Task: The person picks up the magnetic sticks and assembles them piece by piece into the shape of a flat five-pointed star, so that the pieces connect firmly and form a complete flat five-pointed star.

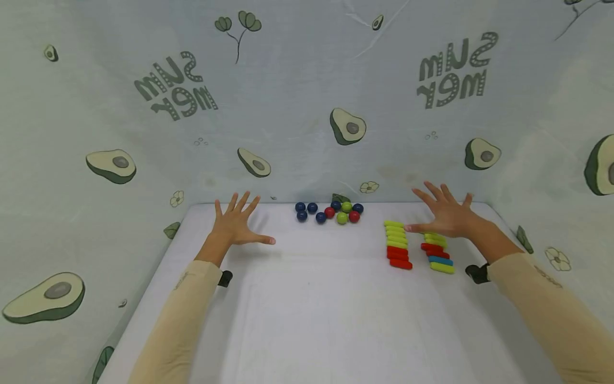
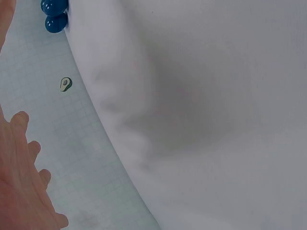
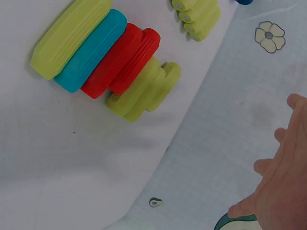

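My left hand [image 1: 234, 224] is held over the table's left side, fingers spread and straight, holding nothing. My right hand [image 1: 447, 216], also spread wide, hovers over the right side near two columns of short ridged sticks. The nearer column to the middle has yellow-green sticks [image 1: 396, 234] behind red sticks [image 1: 399, 256]. The outer column, partly covered by the right hand in the head view, has yellow-green and red sticks, a blue stick [image 3: 91, 52] and a yellow-green stick [image 3: 72, 38] at its front end. Several small glossy balls lie at the back: dark blue balls [image 1: 321, 217], red balls [image 1: 354, 216], green balls [image 1: 342, 218].
A white-covered table [image 1: 307, 309] ends at the back against a pale cloth [image 1: 297, 90] printed with avocados, flowers and lettering. The balls lie close to that back edge. Black bands [image 1: 477, 273] show at both wrists.
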Demonstrator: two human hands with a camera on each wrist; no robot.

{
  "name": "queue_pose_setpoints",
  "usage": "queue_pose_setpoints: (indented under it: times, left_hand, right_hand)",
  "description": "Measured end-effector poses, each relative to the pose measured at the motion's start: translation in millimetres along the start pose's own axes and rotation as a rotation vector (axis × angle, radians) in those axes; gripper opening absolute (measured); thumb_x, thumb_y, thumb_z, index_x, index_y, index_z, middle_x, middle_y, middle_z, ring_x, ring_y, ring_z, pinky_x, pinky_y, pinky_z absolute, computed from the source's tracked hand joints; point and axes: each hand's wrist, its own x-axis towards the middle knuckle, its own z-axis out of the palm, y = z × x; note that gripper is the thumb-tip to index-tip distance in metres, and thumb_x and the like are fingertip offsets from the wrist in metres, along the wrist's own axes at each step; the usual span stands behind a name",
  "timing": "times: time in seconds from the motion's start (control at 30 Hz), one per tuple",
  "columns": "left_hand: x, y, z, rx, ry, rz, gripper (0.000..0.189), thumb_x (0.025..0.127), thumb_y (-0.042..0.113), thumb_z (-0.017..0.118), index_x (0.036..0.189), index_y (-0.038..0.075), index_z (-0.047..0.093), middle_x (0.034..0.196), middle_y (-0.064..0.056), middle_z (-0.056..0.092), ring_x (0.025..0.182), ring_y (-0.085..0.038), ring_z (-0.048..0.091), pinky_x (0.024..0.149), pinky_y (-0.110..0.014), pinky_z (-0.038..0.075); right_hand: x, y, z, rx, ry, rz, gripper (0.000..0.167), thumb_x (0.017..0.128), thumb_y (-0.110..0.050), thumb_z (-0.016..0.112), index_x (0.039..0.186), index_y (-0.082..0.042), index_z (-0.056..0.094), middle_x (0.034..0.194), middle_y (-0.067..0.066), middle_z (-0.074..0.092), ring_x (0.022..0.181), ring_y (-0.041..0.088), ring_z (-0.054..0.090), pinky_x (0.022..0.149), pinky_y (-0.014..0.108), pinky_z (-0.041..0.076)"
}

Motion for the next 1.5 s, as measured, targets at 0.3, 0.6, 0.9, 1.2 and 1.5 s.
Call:
queue_pose_setpoints:
  times: [0.3,0.6,0.9,1.2,1.5]
  left_hand:
    - [-0.6,-1.1,-5.6,-0.002,0.02,0.002,0.139,0.058,0.101,0.058,0.167,0.029,0.011,0.175,-0.006,0.003,0.16,-0.04,0.003,0.118,-0.076,-0.003]
    - [-2.8,-2.6,-0.9,-0.039,0.033,0.002,0.139,0.057,0.1,0.059,0.167,0.028,0.013,0.174,-0.007,0.009,0.16,-0.04,0.009,0.12,-0.074,0.0]
    - [-8.4,7.0,13.3,-0.077,0.036,0.018,0.135,0.06,0.099,0.059,0.167,0.028,0.015,0.173,-0.006,0.015,0.159,-0.037,0.018,0.125,-0.067,0.006]
    - [-8.2,21.6,29.5,-0.141,0.068,0.06,0.125,0.066,0.091,0.064,0.165,0.027,0.023,0.169,-0.008,0.029,0.155,-0.034,0.029,0.126,-0.06,0.018]
    - [0.7,44.0,43.5,-0.409,0.096,0.086,0.093,0.086,0.058,0.076,0.161,0.02,0.036,0.162,-0.014,0.038,0.149,-0.037,0.04,0.118,-0.057,0.037]
  right_hand:
    - [-2.3,-2,0,0.008,0.009,-0.013,0.119,0.079,-0.079,0.062,0.165,-0.016,0.011,0.169,0.027,-0.002,0.15,0.061,-0.001,0.099,0.09,-0.011]
    - [-12.7,-7,6,0.013,0.039,-0.032,0.114,0.08,-0.076,0.064,0.164,-0.015,0.017,0.167,0.028,0.008,0.149,0.058,0.011,0.102,0.09,-0.001]
    - [-27.6,-11,20,0.047,0.053,-0.054,0.109,0.08,-0.073,0.068,0.161,-0.013,0.027,0.165,0.029,0.018,0.145,0.058,0.022,0.107,0.087,0.008]
    - [-42.2,-21,40,0.104,0.086,-0.104,0.099,0.082,-0.07,0.071,0.156,-0.012,0.039,0.161,0.027,0.031,0.142,0.055,0.033,0.108,0.08,0.029]
    - [-59.2,-47,59,0.19,0.109,-0.1,0.086,0.081,-0.064,0.077,0.144,-0.011,0.053,0.15,0.028,0.045,0.136,0.05,0.042,0.095,0.07,0.049]
